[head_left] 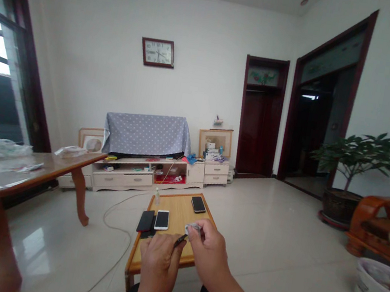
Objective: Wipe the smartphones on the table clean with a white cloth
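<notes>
The left hand [161, 256], fingers curled and thumb pressed in, pinches a slim black rod-shaped object [180, 240] above the near edge of a low, light-brown wooden table [179, 208]. The right hand [211, 250] pinches a small, crumpled whitish-grey piece [191, 227] between thumb and fingers, at the rod's far end; whether the two touch, I cannot tell.

The rod looks light and stiff, probably smooth enough to slip, so a thumb-and-finger hold around its middle should suit it. The whitish-grey piece seems light and soft, perhaps thin like cloth or film; it is best taken by a bunched fold, without pulling hard. Its material is too small to make out.

On the table, a flat black rectangular phone-like slab [145, 220] lies at the left edge, just beside a white-framed phone [162, 220]. A dark phone with a pale rim [198, 204] lies near the far right corner, and a small clear bottle [157, 196] stands by the far left corner.
</notes>
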A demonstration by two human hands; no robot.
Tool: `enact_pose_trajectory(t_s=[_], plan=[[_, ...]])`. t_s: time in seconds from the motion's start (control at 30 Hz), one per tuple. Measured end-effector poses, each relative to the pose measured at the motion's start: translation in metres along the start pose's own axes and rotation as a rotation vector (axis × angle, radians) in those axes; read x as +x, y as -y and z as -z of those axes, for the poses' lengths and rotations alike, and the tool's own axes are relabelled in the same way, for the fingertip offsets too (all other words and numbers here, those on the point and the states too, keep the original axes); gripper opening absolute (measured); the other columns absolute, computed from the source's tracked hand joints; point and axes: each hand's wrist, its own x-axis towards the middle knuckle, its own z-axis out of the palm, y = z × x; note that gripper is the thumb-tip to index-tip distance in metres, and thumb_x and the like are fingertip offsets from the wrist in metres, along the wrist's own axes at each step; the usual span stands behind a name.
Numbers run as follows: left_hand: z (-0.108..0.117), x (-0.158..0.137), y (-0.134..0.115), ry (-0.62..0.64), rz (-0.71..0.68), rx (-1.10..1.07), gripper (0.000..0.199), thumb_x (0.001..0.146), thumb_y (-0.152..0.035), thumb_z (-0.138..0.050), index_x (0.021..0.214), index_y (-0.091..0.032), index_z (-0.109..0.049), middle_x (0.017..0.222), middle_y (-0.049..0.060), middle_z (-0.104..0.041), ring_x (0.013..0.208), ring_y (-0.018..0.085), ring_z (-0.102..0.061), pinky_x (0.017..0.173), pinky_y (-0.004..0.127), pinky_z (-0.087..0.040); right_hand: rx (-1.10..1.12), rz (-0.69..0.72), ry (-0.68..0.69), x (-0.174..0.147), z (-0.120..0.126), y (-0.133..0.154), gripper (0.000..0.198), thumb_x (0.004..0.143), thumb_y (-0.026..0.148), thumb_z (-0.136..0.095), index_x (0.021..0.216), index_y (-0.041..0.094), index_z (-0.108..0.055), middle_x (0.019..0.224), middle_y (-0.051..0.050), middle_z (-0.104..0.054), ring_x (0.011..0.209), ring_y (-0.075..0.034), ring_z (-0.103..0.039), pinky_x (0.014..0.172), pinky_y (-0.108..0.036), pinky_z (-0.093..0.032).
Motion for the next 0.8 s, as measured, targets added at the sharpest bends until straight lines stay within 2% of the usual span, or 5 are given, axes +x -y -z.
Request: enact_pose_trajectory(t_s=[0.1,0.3,0.5,0.67,0.8], plan=[[0.0,-0.001,0.0,-0.021,-0.014,0.007,0.017,0.095,-0.024,-0.052,0.092,-0.025,-0.068,0.086,0.002,-0.071,0.084,0.02,-0.061,0.077,0.034,-0.033,0.0,0.035,0.038,-0.004,-0.003,0.003,0.017,0.091,0.037,-0.058,0.086,0.022,-0.065,0.075,0.001,-0.066,0.069,-0.016,-0.06,0.063,-0.025,-0.04],[0.001,-0.003,0.002,-0.001,-0.005,-0.006,0.016,0.096,-0.028,-0.054,0.103,-0.027,-0.068,0.09,0.002,-0.071,0.088,0.02,-0.061,0.079,0.035,-0.032,-0.007,-0.025,-0.044,0.005,0.001,-0.004,0.019,0.091,0.039,-0.057,0.086,0.022,-0.065,0.072,0.001,-0.066,0.066,-0.016,-0.059,0.06,-0.026,-0.039],[-0.003,-0.004,0.002,0.005,-0.002,-0.004,0.016,0.094,-0.023,-0.053,0.087,-0.024,-0.067,0.08,0.002,-0.068,0.081,0.02,-0.059,0.076,0.035,-0.032,-0.015,0.028,0.048,-0.006,-0.004,0.003,0.016,0.091,0.036,-0.058,0.085,0.023,-0.065,0.074,0.002,-0.066,0.068,-0.016,-0.06,0.062,-0.025,-0.04],[0.0,-0.003,0.003,0.001,-0.004,-0.029,0.015,0.095,-0.028,-0.055,0.101,-0.027,-0.069,0.088,0.002,-0.071,0.087,0.02,-0.062,0.079,0.035,-0.033,0.008,-0.037,-0.027,0.005,0.001,-0.005,0.019,0.091,0.039,-0.057,0.086,0.022,-0.065,0.072,0.001,-0.066,0.067,-0.017,-0.06,0.061,-0.026,-0.04],[-0.001,-0.001,0.002,-0.005,-0.012,-0.012,0.015,0.094,-0.026,-0.054,0.09,-0.024,-0.068,0.082,0.003,-0.069,0.081,0.02,-0.06,0.077,0.034,-0.033,0.003,0.002,0.018,-0.003,-0.003,0.001,0.018,0.091,0.038,-0.057,0.085,0.022,-0.064,0.073,0.001,-0.065,0.067,-0.016,-0.059,0.062,-0.026,-0.04]])
